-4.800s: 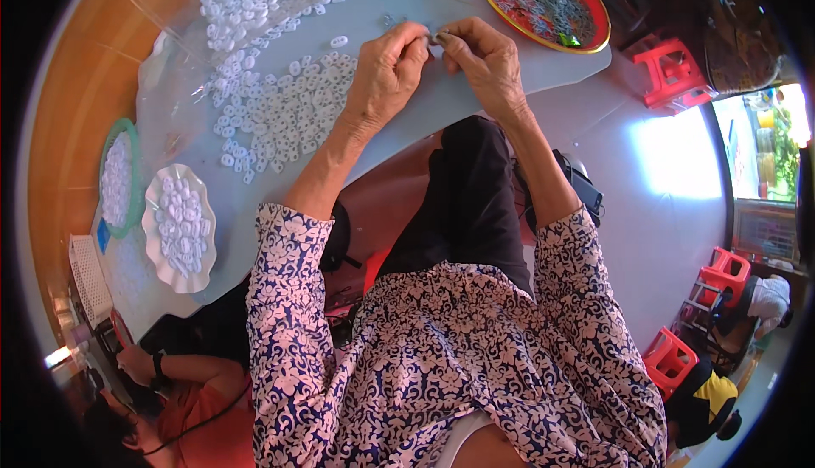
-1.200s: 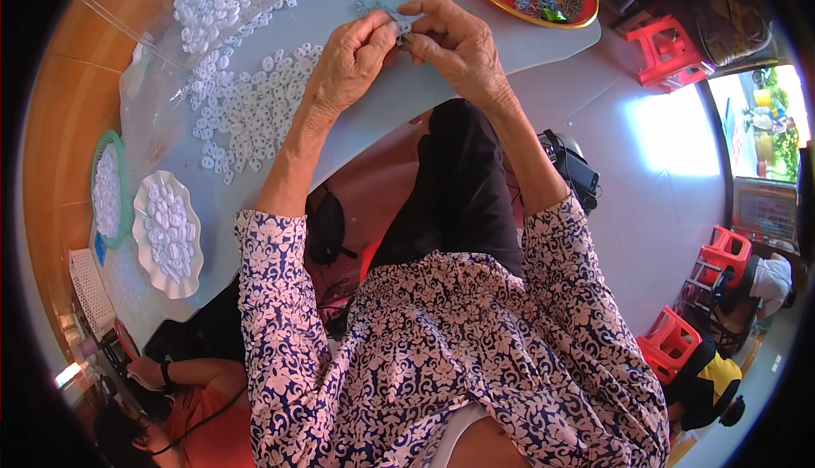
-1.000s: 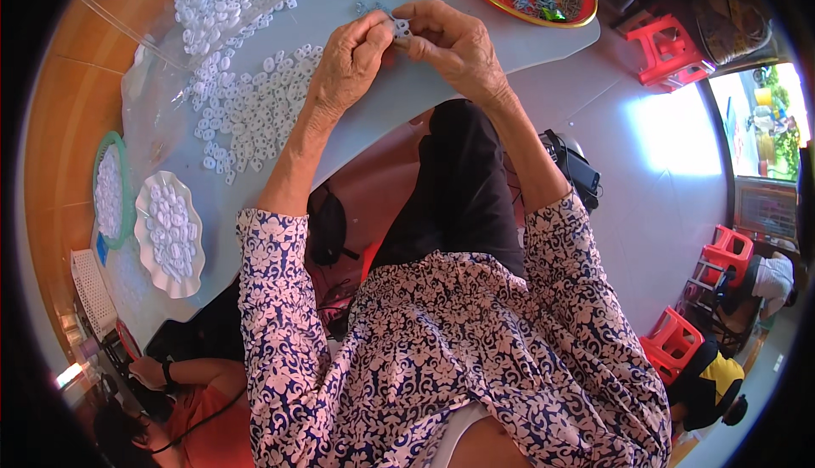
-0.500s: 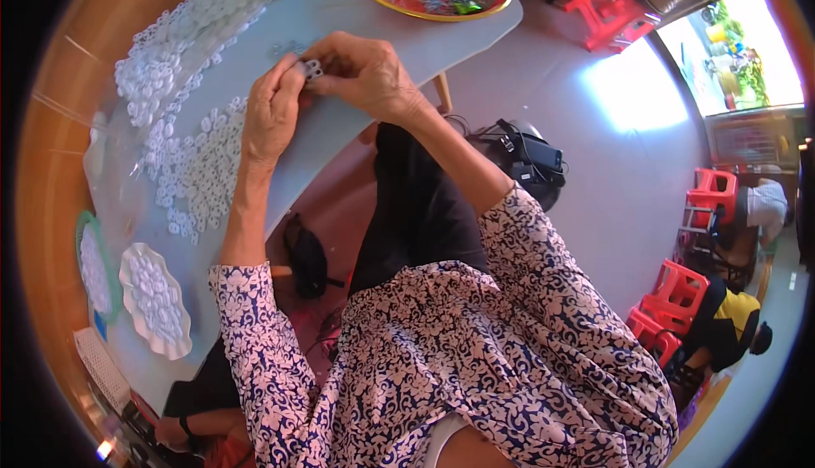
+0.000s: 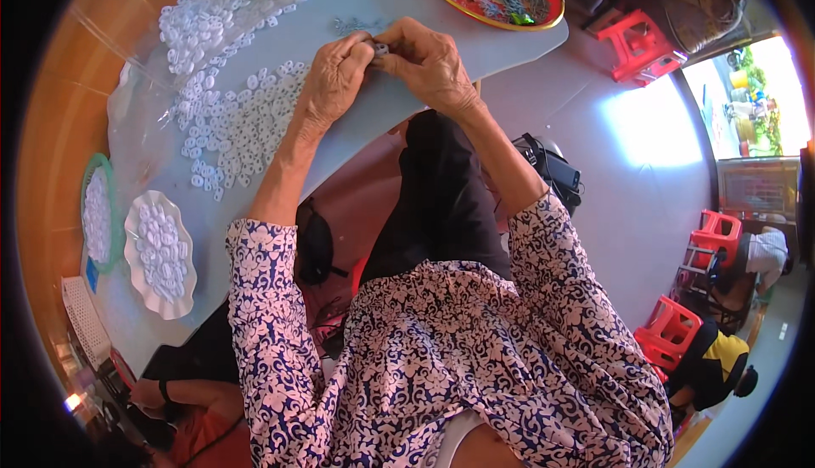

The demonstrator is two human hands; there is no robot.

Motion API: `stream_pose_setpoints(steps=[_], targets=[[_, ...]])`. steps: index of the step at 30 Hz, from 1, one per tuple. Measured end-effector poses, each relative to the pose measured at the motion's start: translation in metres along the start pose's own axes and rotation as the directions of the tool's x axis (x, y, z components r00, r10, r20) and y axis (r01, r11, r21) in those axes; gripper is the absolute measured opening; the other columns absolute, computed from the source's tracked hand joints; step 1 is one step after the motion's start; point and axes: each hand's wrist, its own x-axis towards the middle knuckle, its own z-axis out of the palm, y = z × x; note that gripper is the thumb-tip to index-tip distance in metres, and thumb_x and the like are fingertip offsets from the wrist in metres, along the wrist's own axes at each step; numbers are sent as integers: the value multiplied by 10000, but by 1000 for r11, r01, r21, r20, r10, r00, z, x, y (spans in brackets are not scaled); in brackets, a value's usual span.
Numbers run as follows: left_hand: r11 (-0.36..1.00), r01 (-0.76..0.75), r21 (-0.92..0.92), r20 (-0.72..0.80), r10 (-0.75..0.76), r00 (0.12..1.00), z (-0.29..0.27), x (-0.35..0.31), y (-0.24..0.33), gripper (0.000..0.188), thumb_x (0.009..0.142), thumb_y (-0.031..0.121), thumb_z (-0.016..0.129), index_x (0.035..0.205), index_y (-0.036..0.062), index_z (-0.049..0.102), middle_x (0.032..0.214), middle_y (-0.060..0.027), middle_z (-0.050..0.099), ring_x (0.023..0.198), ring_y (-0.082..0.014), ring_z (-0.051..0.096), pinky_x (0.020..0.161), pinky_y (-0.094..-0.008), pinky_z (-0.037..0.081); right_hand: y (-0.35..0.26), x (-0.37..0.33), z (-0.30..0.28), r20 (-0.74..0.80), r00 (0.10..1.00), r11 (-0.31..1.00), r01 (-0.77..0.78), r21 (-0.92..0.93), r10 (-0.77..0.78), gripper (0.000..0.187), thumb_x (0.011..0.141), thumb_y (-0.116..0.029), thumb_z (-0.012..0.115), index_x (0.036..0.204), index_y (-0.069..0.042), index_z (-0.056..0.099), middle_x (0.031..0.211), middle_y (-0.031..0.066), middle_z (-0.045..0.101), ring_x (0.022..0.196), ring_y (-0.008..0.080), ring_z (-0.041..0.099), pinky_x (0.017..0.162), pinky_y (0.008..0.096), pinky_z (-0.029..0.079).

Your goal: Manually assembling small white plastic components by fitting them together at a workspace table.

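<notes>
Above the table, my two hands meet at the fingertips around a small white plastic piece with holes (image 5: 381,48). My left hand (image 5: 334,79) is closed, its thumb and fingers pinched at the piece's left side. From the right, my right hand (image 5: 430,66) grips it between thumb and bent forefinger. Fingers cover most of the piece. Just beyond them lie small metal parts (image 5: 356,25) on the tabletop. A spread of similar white plastic pieces (image 5: 246,124) lies to the left of my left hand.
A larger heap of white pieces (image 5: 225,14) lies farther back. The red tray (image 5: 556,14) at the far edge holds metal parts. A wavy white plate (image 5: 174,308) and a green basket (image 5: 103,162) hold more white pieces. Another person's arm (image 5: 199,393) shows at lower left.
The view has shifted, so the table and trays appear displaced in the picture. My hands stay together at the white piece, with slightly altered finger positions.
</notes>
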Motion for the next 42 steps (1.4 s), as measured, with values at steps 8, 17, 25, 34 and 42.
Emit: stream_pose_setpoints(steps=[8,17,25,34,42], targets=[[924,-357,139,-13,362,932,3,0,-9,234,904,195,427,870,-29,482,694,-172,490,608,-274,432,620,-355,413,-2,-3,-4,4,1000,997,-29,70,29,140,798,-94,700,865,-2,618,649,27,596,583,71,517,544,250,440],[999,6,-52,-18,-7,1000,2,-4,11,262,938,231,461,864,-20,487,634,-32,391,624,-107,351,567,-269,356,-9,2,-18,107,986,967,-150,205,131,178,902,-99,572,1018,21,636,729,29,624,635,61,544,597,216,458],[988,88,-127,-1,-89,996,4,-13,24,220,917,220,519,818,24,524,641,28,425,614,-63,370,547,-233,342,-9,-1,-16,74,983,956,-180,233,167,180,903,-92,578,1022,34,624,732,23,609,653,62,551,606,210,458],[961,86,-261,-57,-104,993,14,-13,13,167,908,180,547,868,27,602,681,27,543,631,-51,467,571,-208,392,-10,-4,-19,49,979,956,-203,210,197,154,870,-94,604,960,27,637,683,19,609,614,58,542,563,216,447],[936,68,-345,-60,-94,994,17,-13,9,143,898,147,555,819,31,586,673,19,544,629,-45,461,570,-203,382,-8,-3,-21,120,969,938,-241,248,217,156,909,-90,546,955,53,592,788,37,602,667,69,530,618,208,437]])
